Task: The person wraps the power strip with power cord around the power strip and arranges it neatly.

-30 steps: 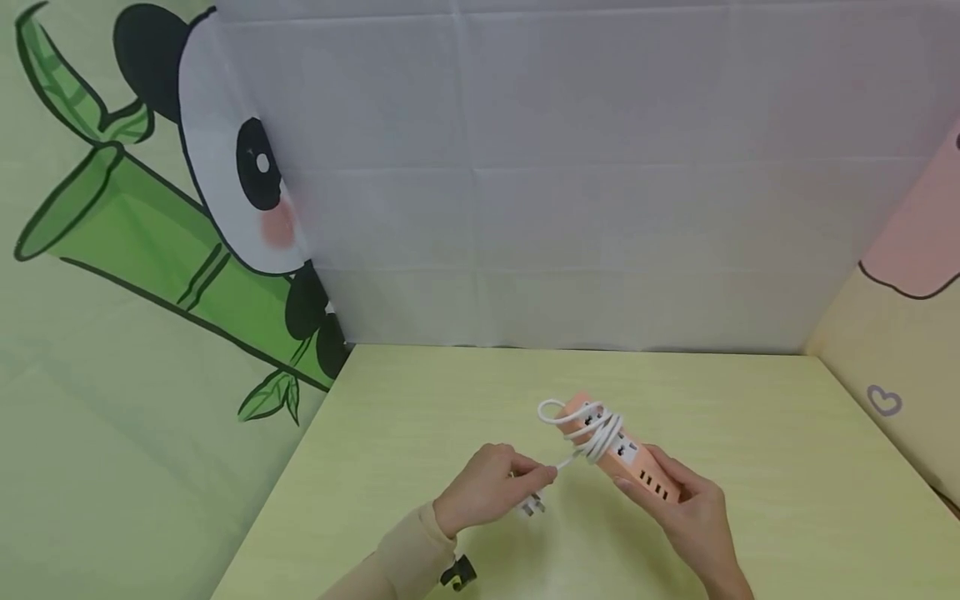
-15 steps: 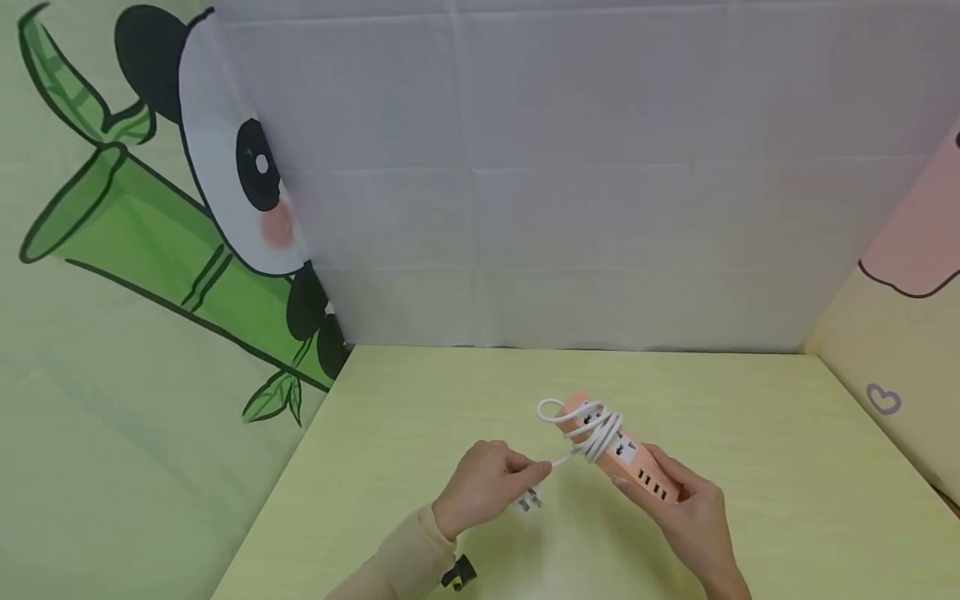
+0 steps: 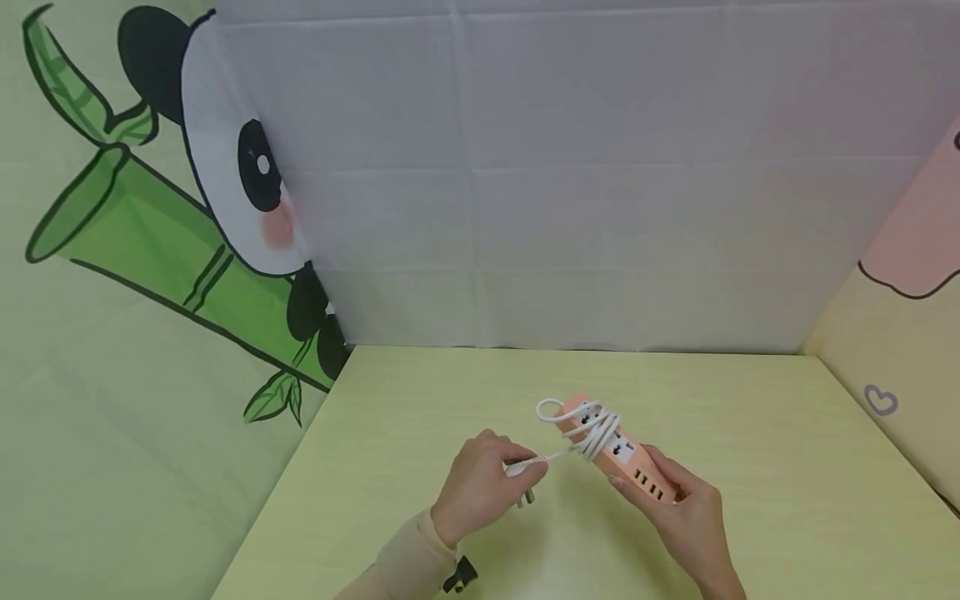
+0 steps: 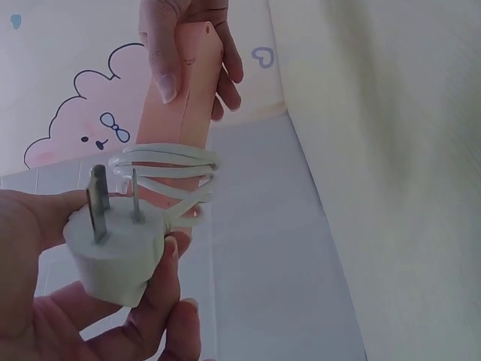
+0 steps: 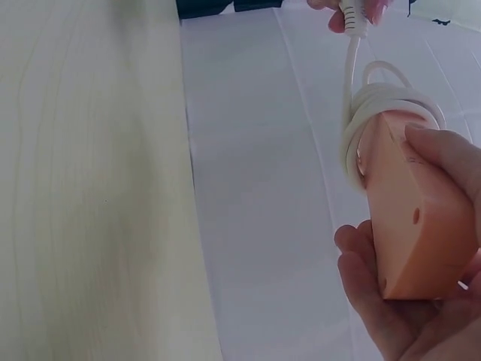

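Note:
An orange-pink power strip (image 3: 633, 468) is tilted above the table, its sockets and USB ports facing up in the head view. My right hand (image 3: 693, 517) grips its near end between thumb and fingers. White cord (image 3: 597, 435) is wound several times around the strip's far half, with one loose loop sticking out to the left. My left hand (image 3: 487, 487) pinches the white plug (image 4: 120, 244) at the cord's end. Metal prongs (image 4: 98, 203) of that plug point out from the palm in the left wrist view. A short stretch of cord runs between plug and coil.
Beneath both hands lies a pale yellow tabletop (image 3: 420, 392). A small black object (image 3: 461, 575) shows beside the left cuff. Behind the table hangs a white cloth wall (image 3: 562, 183), with a panda-and-bamboo panel (image 3: 150, 217) on the left.
My left hand has turned and moved slightly left and up with the plug, so more of the cord's plug end shows. The right hand and power strip have barely moved.

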A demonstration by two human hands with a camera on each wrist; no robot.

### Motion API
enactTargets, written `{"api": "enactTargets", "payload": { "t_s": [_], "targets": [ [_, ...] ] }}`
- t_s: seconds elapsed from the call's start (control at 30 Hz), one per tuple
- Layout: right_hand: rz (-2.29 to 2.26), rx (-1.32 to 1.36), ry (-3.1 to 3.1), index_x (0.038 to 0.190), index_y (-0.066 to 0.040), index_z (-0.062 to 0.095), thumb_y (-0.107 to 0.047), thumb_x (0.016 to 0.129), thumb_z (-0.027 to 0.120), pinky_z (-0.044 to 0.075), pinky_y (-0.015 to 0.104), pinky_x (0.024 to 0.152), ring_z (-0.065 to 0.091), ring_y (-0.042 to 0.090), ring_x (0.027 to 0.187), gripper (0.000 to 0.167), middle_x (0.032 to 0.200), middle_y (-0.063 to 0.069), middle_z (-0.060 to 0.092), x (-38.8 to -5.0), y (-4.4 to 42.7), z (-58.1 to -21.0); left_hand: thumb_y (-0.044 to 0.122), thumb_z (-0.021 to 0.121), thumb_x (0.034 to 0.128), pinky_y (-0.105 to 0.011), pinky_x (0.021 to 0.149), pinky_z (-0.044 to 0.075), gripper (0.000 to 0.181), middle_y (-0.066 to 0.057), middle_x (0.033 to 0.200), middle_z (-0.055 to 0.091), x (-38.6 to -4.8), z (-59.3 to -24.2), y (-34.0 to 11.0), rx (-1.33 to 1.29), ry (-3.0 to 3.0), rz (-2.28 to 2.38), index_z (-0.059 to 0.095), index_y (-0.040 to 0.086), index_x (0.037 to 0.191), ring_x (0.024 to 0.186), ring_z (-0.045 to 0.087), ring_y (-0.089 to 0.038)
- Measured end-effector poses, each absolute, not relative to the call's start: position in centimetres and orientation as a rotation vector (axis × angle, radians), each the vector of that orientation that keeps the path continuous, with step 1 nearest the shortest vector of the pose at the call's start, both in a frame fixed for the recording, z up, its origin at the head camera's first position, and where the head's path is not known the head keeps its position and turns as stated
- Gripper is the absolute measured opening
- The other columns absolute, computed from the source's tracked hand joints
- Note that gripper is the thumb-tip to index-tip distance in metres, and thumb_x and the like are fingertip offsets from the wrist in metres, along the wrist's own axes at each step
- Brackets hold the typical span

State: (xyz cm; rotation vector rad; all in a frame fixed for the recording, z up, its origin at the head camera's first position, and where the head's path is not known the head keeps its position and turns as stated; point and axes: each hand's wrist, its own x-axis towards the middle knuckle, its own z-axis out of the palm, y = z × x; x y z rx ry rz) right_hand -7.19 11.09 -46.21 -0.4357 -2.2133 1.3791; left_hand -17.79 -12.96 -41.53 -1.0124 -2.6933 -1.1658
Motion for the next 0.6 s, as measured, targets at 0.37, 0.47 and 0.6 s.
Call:
{"api": "enactTargets", "payload": {
  "t_s": [0.37,0.47,0.6],
  "targets": [
    [1.37,-0.435,-2.238,0.135,-0.006,0.065,-0.029,0.079,0.089,0.05,0.024,0.052,0.057,0.005,0.066,0.065,0.119,0.019,0.072,-7.5,11.2,-46.0,0.03,0.087,0.0767,-0.033,0.08,0.047,0.012,0.011,0.074,0.068,-16.5,-41.5,-12.0,-1.026,-2.162,-0.677,0.079,0.023,0.083,0.08,0.055,-0.011],
    [1.373,-0.411,-2.265,0.134,-0.006,0.066,-0.029,0.079,0.089,0.049,0.024,0.053,0.056,0.006,0.065,0.064,0.117,0.018,0.073,-7.5,11.2,-46.0,0.027,0.087,0.0765,-0.034,0.085,0.047,0.012,0.01,0.075,0.065,-16.5,-40.9,-11.9,-1.118,-2.068,-0.587,0.078,0.024,0.083,0.086,0.057,-0.014],
    [1.371,-0.391,-2.339,0.133,-0.008,0.067,-0.033,0.079,0.088,0.048,0.023,0.055,0.055,0.006,0.068,0.063,0.113,0.014,0.074,-7.5,11.4,-46.0,0.026,0.086,0.0764,-0.035,0.088,0.047,0.012,0.011,0.076,0.064,-17.2,-40.5,-12.0,-1.217,-2.027,-0.516,0.078,0.024,0.085,0.089,0.055,-0.015]
  ]
}}
